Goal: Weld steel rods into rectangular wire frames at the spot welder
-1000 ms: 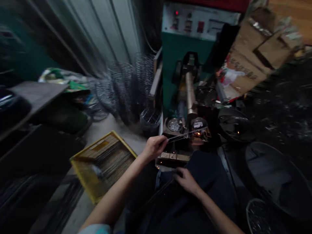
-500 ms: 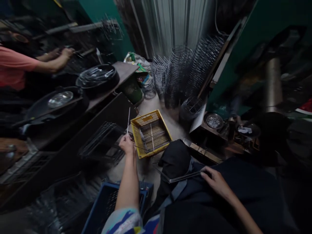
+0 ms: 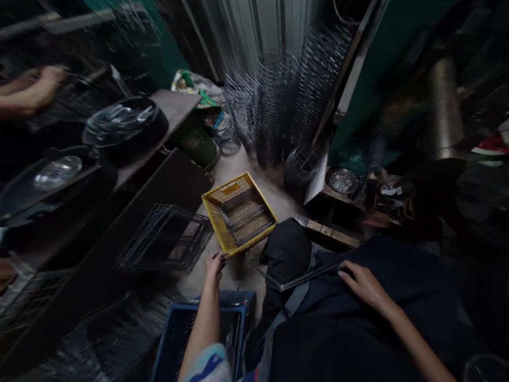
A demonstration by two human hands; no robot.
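My left hand is at the near corner of a yellow plastic crate, its fingers curled together. Whether it grips the crate's corner or something thin, I cannot make out. Inside the crate lie several dark metal rods or wire frames. Over my dark-clothed lap, my right hand pinches the end of some bent metal wires, which angle across my knee. Left of the crate, a stack of rectangular wire frames leans at a slant.
A blue crate with metal pieces stands below my left arm. Tall stacks of wire baskets rise at the back. On the right is a bowl of small metal parts. A co-worker's hands are busy at the left bench.
My left hand has come down and nearer to me, to the crate's near corner. The bright wire it held no longer shows. My right hand keeps the bent wires; the view has shifted.
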